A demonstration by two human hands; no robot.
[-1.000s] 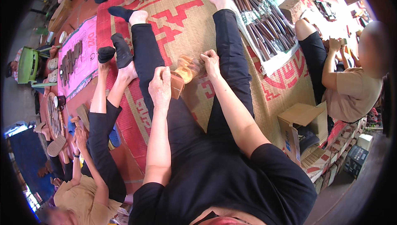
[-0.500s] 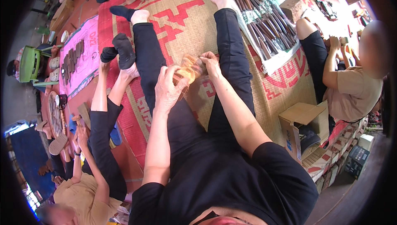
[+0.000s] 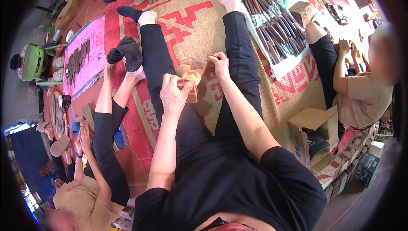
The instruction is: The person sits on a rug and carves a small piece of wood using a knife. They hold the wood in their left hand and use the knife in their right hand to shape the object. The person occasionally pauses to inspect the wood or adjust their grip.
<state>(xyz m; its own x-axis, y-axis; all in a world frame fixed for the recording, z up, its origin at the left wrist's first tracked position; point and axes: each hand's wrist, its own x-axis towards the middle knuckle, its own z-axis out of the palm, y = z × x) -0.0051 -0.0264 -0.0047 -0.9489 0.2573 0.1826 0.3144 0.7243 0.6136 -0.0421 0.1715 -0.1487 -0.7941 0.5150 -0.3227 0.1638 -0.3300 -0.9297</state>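
Over my lap, my left hand [image 3: 175, 93] is closed around the lower end of a pale orange-brown carved wood piece [image 3: 191, 71], which has a flat, darker base beneath. Motion smears its upper part, so the carved shape is unclear. Just right of the piece, my right hand [image 3: 220, 64] is raised with thumb and fingers pinched together. Whatever thin thing it may hold is too small to make out. A narrow gap seems to lie between these fingertips and the wood.
My legs stretch over a red and tan mat [image 3: 191, 31]. Wooden-handled chisels [image 3: 278, 31] lie at far right, near a wood block [image 3: 301, 12]. A cardboard box [image 3: 299, 142] holds a dark cap. More tools lie on a pink cloth [image 3: 91, 46]. People [image 3: 361, 91] sit on both sides.
The carved piece has turned in my left hand, and its flat base now shows below. My right hand has drawn slightly right, away from it. The view has shifted a little.
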